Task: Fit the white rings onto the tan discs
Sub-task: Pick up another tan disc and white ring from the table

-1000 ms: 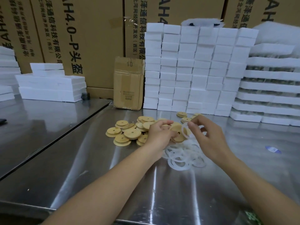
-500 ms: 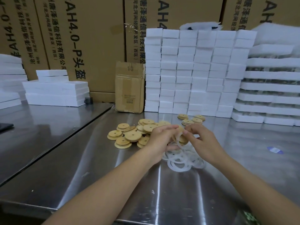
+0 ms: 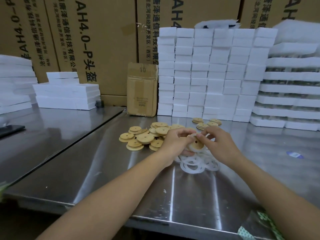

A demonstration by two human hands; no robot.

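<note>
Most of this job looks undone to me. One tan disc (image 3: 196,144) is held up off the steel table (image 3: 97,170), out in front of the small cardboard box (image 3: 142,90) and a bit to its right, with a white ring (image 3: 192,135) partly worked round its rim. The left hand (image 3: 174,142) has its fingers curled onto the disc's left edge, and the right hand (image 3: 219,144) pinches the ring against the top edge, so both are closed on the same piece. Straight in front of the box sits a loose heap of bare discs (image 3: 143,138), plenty of them, no rings showing. Further out from the box, under the hands, lies a tangle of spare rings (image 3: 194,164). Right of the box, near its base, are a few short disc stacks (image 3: 206,122). Might be the finished ones, too small to tell. Early days, I'd say
</note>
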